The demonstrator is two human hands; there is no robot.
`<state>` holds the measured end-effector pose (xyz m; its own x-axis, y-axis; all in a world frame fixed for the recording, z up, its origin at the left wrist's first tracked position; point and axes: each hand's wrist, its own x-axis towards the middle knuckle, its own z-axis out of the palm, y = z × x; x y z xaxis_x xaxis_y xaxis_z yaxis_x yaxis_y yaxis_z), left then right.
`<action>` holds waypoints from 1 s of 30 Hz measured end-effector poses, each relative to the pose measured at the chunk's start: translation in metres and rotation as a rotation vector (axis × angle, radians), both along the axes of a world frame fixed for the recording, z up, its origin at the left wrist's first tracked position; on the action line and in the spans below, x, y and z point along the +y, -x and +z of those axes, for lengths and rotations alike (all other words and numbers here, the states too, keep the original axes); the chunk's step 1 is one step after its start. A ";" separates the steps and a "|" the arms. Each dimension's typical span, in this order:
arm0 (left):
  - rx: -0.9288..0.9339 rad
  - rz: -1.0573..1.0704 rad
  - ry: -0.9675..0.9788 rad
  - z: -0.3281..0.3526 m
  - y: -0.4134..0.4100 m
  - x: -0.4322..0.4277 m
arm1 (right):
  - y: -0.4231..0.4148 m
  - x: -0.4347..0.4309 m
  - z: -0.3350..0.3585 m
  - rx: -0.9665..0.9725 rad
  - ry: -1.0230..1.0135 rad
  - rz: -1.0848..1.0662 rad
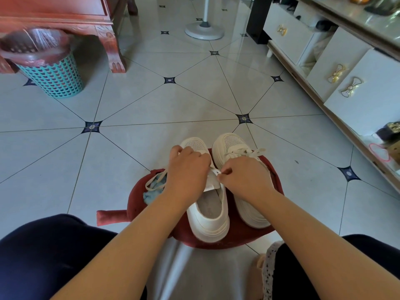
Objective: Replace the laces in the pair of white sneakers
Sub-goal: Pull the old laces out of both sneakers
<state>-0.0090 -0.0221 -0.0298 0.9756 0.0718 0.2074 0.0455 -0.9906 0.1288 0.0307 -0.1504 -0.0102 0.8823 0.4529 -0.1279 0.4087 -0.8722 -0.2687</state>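
Sneakers stood side by side on a red stool [275,169] on the floor [173,100] between our knees, raised there, we judged, so both hands could reach them without stooping. The right sneaker [229,146] carried a lace, its ends splayed across the top. The left sneaker [207,221] lay open with its tongue [211,185] standing up, and we took it for the one in work. A loose loop of lace [154,179] trailed off its side over a blue cloth [151,195]. Our left hand [187,167] arched over the toe end, knuckles up, its grip curled down on the shoe to steady it; whether lace lay under the fingers we could not tell. Our right hand [246,176], wrist bent inward, had its grip pinched together on a small white piece at the eyelet edge, likely the lace end.
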 end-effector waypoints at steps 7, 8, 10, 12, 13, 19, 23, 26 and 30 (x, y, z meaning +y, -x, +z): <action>-0.190 0.455 0.866 0.028 0.006 0.059 | -0.004 -0.006 -0.002 0.057 -0.036 -0.016; -0.103 0.396 0.709 0.028 0.007 0.061 | -0.003 -0.006 -0.002 0.053 -0.022 -0.007; 0.056 0.234 0.419 0.025 0.009 0.049 | -0.003 -0.005 -0.002 0.036 0.004 -0.002; 0.093 0.065 0.328 0.016 0.010 0.029 | -0.004 -0.005 -0.003 0.022 -0.003 -0.001; 0.080 -0.003 0.275 0.012 0.010 0.020 | -0.004 -0.004 -0.003 0.007 -0.001 0.003; -0.029 -0.029 -0.022 -0.002 0.000 0.005 | -0.003 -0.003 -0.004 -0.028 0.022 0.022; -0.036 -0.017 0.031 0.003 -0.001 0.004 | -0.004 -0.004 -0.003 0.023 -0.015 -0.013; -0.218 0.280 0.677 0.022 0.001 0.026 | -0.004 -0.005 -0.002 0.028 -0.021 -0.035; -0.146 0.419 0.777 0.028 0.003 0.058 | -0.005 -0.004 -0.001 0.041 -0.020 -0.036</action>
